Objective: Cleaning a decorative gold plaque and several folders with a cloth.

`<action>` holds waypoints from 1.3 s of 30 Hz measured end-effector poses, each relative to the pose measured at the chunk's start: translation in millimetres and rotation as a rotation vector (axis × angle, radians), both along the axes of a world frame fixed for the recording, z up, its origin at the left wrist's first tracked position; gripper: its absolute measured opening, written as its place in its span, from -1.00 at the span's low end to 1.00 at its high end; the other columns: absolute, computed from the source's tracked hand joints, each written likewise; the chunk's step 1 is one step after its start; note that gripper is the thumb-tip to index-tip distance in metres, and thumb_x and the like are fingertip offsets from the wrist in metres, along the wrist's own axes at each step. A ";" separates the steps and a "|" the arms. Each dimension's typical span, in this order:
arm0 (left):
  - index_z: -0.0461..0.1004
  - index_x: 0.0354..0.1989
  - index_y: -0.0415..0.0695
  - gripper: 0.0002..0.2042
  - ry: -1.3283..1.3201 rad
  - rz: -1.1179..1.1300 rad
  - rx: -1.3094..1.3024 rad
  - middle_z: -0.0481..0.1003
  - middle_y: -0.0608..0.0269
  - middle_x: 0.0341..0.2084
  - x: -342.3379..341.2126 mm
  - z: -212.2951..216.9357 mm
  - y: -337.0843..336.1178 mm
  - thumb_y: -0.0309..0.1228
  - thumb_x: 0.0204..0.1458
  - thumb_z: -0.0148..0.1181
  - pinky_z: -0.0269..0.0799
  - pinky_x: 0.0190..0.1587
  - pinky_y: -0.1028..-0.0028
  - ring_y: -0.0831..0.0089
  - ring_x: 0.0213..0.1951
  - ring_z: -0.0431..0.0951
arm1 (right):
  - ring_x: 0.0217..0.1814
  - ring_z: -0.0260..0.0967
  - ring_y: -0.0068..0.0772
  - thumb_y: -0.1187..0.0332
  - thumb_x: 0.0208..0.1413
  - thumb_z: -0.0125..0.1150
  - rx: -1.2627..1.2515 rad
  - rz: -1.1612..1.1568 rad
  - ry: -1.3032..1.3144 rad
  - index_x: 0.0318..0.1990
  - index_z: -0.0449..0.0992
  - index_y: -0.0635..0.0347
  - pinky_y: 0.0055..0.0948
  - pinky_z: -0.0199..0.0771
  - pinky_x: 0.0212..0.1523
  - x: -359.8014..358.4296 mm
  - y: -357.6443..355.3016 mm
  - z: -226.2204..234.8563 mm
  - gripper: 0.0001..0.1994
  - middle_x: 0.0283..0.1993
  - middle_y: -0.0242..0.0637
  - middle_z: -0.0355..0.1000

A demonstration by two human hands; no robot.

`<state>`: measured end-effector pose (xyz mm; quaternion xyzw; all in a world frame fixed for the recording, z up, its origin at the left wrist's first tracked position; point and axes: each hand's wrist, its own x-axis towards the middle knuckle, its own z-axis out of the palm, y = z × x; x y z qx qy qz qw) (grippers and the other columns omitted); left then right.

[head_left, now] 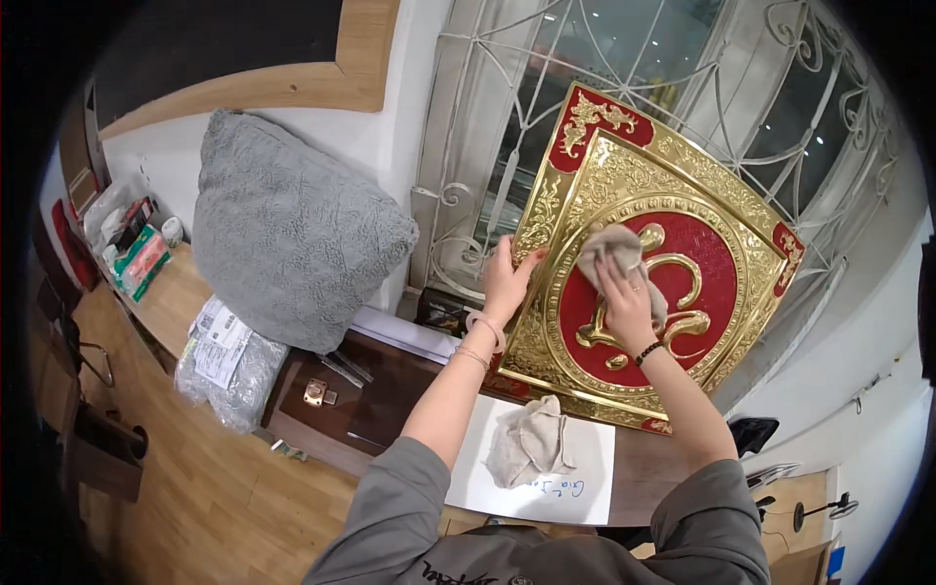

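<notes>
A large square plaque, red with a raised gold frame and a gold character in its round centre, leans tilted against the window grille. My left hand grips its left edge, thumb laid on the gold border. Pressed to the red centre, my right hand holds a beige cloth that covers part of the gold character. A second crumpled beige cloth lies on a white paper sheet with blue handwriting, below the plaque.
A grey plush cushion stands to the left. Near it are a plastic-wrapped parcel, a small copper-coloured metal piece on the dark brown table, and a tissue pack. White window grille bars rise behind the plaque.
</notes>
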<state>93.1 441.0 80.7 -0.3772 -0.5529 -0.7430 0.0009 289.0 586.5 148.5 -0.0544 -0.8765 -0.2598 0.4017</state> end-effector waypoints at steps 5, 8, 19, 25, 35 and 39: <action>0.35 -0.18 -0.26 -0.65 -0.022 0.004 -0.056 0.58 0.03 -0.34 3.1 4.9 -3.9 -0.21 0.08 0.24 0.40 -0.24 0.30 0.12 -0.30 0.58 | 0.23 0.28 0.05 0.47 0.03 0.09 -0.100 -0.160 -0.442 0.21 0.36 0.15 -0.11 0.37 0.17 37.4 33.0 50.8 -0.50 0.27 -0.16 0.29; 0.33 -0.12 -0.27 -0.65 -0.038 -0.023 -0.080 0.54 0.09 -0.30 8.6 9.6 -2.3 -0.25 0.12 0.22 0.38 -0.22 0.39 0.33 -0.29 0.51 | 0.28 0.22 0.06 0.45 0.03 0.09 0.064 -0.181 0.068 0.20 0.37 0.14 -0.10 0.33 0.21 43.3 47.9 69.3 -0.51 0.27 -0.17 0.29; 0.34 -0.10 -0.27 -0.58 -0.095 -0.067 -0.069 0.54 0.20 -0.32 2.4 5.2 1.5 -0.15 0.11 0.23 0.36 -0.25 0.49 0.53 -0.31 0.48 | 0.35 0.18 -0.11 0.49 0.02 0.12 0.132 0.042 -0.385 0.17 0.41 0.07 -0.10 0.24 0.29 93.5 43.9 12.0 -0.52 0.23 -0.22 0.34; 0.33 -0.04 -0.26 -0.59 -0.111 -0.099 0.019 0.51 0.25 -0.29 -0.3 -5.9 4.8 -0.18 0.13 0.22 0.35 -0.23 0.53 0.56 -0.29 0.44 | 0.36 0.15 -0.04 0.52 0.00 0.14 -0.052 -0.156 0.180 0.21 0.34 0.16 -0.06 0.20 0.33 81.1 52.6 40.6 -0.48 0.24 -0.17 0.31; 0.31 0.01 -0.26 -0.63 -0.139 -0.155 0.029 0.48 0.30 -0.22 -1.6 3.3 1.5 -0.26 0.17 0.18 0.33 -0.16 0.57 0.60 -0.24 0.41 | 0.18 0.31 -0.07 0.53 0.04 0.07 -0.321 0.077 -0.023 0.08 0.48 0.13 -0.03 0.29 0.21 115.8 -21.4 -120.7 -0.60 0.14 -0.22 0.40; 0.33 0.03 -0.24 -0.62 -0.107 -0.173 -0.024 0.44 0.32 -0.12 -6.8 -0.8 5.2 -0.22 0.20 0.14 0.27 -0.03 0.56 0.57 -0.13 0.38 | 0.16 0.33 -0.15 0.48 0.02 0.13 -0.228 0.126 -0.206 0.07 0.51 0.02 -0.05 0.34 0.18 160.2 1.5 -120.1 -0.60 0.09 -0.28 0.43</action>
